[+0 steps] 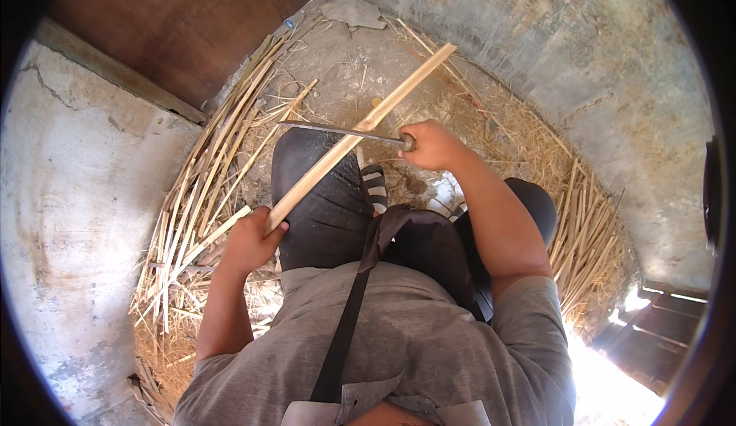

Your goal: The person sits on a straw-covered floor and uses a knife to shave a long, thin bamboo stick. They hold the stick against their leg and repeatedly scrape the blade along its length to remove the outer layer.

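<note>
Currently, the left hand (253,240) is closed around the lower end of a pale strip (349,146), thumb along its near side; the strip runs obliquely upward and to the right, passing above the left thigh (313,211), with its far end free over the dirt floor (322,62); the right hand (433,146) is closed around the handle of a long narrow knife (318,127), blade pointing left; the blade crosses the strip near mid-length; depth of cut, if any, cannot be told from this view; a bundle of thin slats (218,146) lies along the left wall (92,173); a second bundle (590,234) lies at right, with straw-like shavings (529,131) beside it.
</note>
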Demonstrator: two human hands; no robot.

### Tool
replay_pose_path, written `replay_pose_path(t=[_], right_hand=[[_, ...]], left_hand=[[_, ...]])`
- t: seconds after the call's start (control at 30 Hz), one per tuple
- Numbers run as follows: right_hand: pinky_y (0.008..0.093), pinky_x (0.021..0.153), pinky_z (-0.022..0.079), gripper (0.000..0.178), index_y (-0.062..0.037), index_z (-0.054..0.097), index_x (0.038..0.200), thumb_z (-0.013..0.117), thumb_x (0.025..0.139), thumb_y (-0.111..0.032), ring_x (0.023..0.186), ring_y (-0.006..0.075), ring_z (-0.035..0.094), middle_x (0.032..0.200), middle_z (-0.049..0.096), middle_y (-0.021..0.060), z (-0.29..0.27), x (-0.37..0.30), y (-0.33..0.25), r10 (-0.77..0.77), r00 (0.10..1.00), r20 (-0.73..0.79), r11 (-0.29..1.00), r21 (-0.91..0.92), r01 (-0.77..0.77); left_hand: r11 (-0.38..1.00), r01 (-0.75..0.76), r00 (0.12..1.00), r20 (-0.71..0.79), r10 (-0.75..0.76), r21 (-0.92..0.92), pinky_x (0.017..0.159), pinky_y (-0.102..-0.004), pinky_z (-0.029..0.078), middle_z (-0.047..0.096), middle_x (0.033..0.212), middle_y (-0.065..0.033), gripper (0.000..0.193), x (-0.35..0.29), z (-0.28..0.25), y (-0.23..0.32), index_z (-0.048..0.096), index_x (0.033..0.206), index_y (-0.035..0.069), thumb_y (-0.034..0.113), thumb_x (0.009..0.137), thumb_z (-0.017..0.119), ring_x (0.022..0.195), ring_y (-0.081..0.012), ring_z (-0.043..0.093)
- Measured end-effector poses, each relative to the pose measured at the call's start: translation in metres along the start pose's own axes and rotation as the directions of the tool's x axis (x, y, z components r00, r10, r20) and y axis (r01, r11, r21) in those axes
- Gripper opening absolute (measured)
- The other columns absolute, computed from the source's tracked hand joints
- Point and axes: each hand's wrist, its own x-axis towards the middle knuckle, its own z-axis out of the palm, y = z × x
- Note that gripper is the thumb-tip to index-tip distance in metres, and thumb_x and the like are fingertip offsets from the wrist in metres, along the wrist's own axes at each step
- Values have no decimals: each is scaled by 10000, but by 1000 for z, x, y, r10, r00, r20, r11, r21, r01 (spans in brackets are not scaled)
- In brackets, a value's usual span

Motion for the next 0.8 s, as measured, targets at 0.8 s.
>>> replay_pose_path(t=[0.8], right_hand=[[502,806,545,319,-79,715,1006,772,826,-337,898,401,694,870,718,166,-16,-11,-35,-38,996,83,994,-102,46]], left_hand=[[999,-19,994,-104,22,31,613,-522,518,656,699,-243,423,-28,11,-1,597,901,3,406,955,714,691,-462,672]])
